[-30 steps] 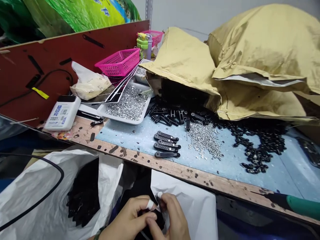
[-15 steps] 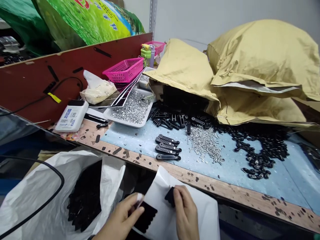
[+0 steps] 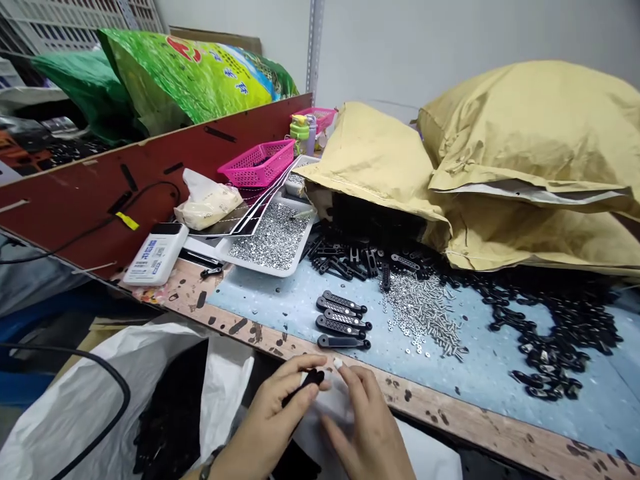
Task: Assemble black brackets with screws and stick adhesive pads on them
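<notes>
Pinching seemingly plastic piece [image 3: 311, 380], left fingers [image 3: 293, 369]

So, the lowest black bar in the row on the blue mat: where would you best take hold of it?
Pinch the lowest black bar at mid-length across its long edges, coming from above and the near side. It lies flat on the blue mat, and its near side has no other bar beside it, so fingers should fit there.
</notes>
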Demonstrator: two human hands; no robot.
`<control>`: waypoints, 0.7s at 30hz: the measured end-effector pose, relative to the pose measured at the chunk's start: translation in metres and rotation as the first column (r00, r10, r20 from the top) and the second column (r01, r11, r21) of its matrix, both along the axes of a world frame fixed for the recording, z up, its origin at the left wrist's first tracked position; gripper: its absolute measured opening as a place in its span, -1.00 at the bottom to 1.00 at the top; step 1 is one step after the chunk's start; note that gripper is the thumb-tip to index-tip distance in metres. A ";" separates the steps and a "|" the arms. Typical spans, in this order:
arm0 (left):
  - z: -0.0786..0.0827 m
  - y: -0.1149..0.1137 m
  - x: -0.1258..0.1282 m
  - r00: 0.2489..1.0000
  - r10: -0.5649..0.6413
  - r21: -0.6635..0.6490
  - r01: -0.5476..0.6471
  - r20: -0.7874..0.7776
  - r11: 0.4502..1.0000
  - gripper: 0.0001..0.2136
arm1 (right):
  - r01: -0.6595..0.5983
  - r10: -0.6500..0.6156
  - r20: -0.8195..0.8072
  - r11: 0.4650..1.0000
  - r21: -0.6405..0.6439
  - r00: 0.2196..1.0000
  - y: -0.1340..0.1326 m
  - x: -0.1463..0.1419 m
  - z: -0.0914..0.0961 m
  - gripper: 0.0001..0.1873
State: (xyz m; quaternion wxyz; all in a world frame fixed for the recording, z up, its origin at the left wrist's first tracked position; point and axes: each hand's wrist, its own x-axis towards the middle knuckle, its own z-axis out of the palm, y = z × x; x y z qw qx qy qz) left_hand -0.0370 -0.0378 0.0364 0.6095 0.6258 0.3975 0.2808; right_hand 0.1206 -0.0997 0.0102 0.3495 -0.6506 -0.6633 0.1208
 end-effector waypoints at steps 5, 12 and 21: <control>-0.007 0.009 -0.004 0.993 -0.112 -0.055 0.110 -0.029 0.992 -0.66 | -0.062 0.074 -0.216 0.996 0.061 0.974 0.013 0.008 0.017 -0.71; 0.003 0.023 0.002 0.943 -0.079 -0.483 0.237 0.324 0.843 -0.50 | -0.073 0.085 -0.040 0.969 0.235 0.996 0.026 0.010 0.031 -0.69; -0.004 0.022 -0.011 0.956 -0.254 -0.336 0.291 0.150 0.896 -0.40 | -0.093 0.106 -0.073 0.982 0.163 0.992 0.036 -0.005 0.031 -0.91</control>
